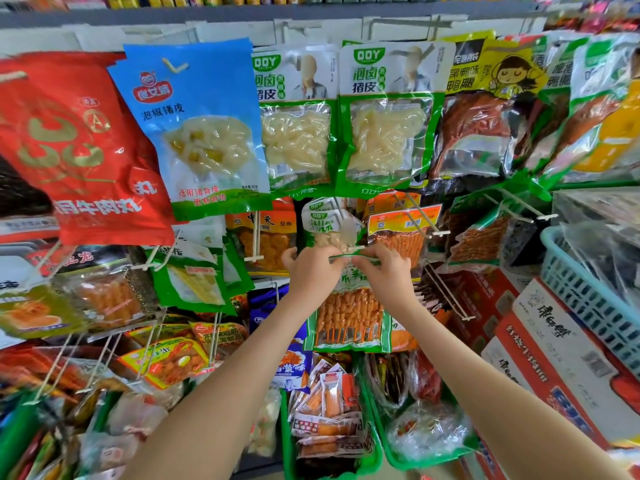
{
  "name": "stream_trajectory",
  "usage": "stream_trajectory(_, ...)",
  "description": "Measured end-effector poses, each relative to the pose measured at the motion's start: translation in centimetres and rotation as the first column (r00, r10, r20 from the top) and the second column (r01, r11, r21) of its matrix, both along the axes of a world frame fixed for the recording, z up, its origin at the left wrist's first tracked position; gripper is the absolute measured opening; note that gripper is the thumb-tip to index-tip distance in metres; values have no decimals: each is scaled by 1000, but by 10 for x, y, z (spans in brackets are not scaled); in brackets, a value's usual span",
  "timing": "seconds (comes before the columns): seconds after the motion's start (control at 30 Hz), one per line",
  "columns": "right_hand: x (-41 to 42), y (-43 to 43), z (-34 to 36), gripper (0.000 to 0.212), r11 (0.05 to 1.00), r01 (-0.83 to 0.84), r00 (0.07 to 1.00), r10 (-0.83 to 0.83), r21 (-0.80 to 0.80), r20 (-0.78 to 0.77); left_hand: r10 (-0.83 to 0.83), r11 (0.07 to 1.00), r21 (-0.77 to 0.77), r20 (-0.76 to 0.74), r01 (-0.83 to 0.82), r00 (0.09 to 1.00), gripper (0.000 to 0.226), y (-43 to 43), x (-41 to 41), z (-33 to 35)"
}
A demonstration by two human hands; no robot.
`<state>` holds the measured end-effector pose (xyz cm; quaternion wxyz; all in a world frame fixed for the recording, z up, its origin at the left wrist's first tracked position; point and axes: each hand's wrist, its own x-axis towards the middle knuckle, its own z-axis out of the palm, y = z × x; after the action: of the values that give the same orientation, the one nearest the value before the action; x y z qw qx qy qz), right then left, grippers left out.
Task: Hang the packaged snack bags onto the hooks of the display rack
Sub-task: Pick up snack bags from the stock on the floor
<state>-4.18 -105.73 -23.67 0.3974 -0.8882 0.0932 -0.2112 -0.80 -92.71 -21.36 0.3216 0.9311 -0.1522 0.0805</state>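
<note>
At the bottom centre of the frame stand two green baskets (286,431) heaped with small packets, too jumbled to count. Just above them, in the middle of the frame, one snack bag (349,317) of orange skewers hangs from two hands. The left hand (313,271) and the right hand (384,271) each pinch its green top strip, one at either end, fingers curled over the edge. The strip sits right at the white tip of a hook (356,249) that slopes down from the rack.

The bag looks light: a thin, glossy film pouch, probably slippery and limp below the seal. The header strip is likely the stiffest part. That makes the top corners the sensible hold, on either side of the hanging hole, to keep the strip taut and the hole open to the hook tip. The hole itself cannot be made out.

At the right edge are one pale blue basket (588,299) and a stack of printed cartons (554,358).

Farther up, the top row shows two matching OOY bags (388,116), one blue bag (204,133) and one red bag (76,150) in front. Whatever hangs behind them cannot be counted.
</note>
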Motion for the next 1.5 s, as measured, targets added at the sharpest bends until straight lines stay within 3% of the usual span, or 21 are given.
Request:
stream_trajectory(0.1,10,2,-3,30,1000,-3,999,4,30,-44,16,1000,-18,17,-16,1000,22,0,7,-3)
stream_trajectory(0.23,20,0,2,18,995,-6,1000,8,103,-25,30,998,-47,51,-28,998,22,-3,15,-1)
stream_trajectory(0.47,27,-9,7,17,999,-43,997,45,28,-64,54,997,-58,13,-53,998,22,-12,25,-8)
stream_trajectory(0.6,38,-16,4,40,991,-98,990,106,87,-91,62,995,-77,3,-62,998,23,-14,31,-11)
stream_trajectory(0.73,42,-14,1,39,986,-103,986,119,131,-118,61,998,-29,-10,-61,998,24,-14,29,-10)
stream_trajectory(0.9,24,-13,5,13,972,-124,982,149,201,-117,-29,998,49,50,27,998,22,-5,13,1)
stream_trajectory(1.03,1,-8,9,19,950,-158,972,197,270,-124,-140,988,73,8,139,990,24,7,-4,13)
stream_trajectory(1.17,-11,-1,27,10,955,-173,971,206,243,-119,-232,973,-3,-52,232,971,21,23,-9,28)
stream_trajectory(1.5,-28,13,101,12,983,-170,985,172,67,-26,-352,935,-22,78,355,933,14,36,-7,82)
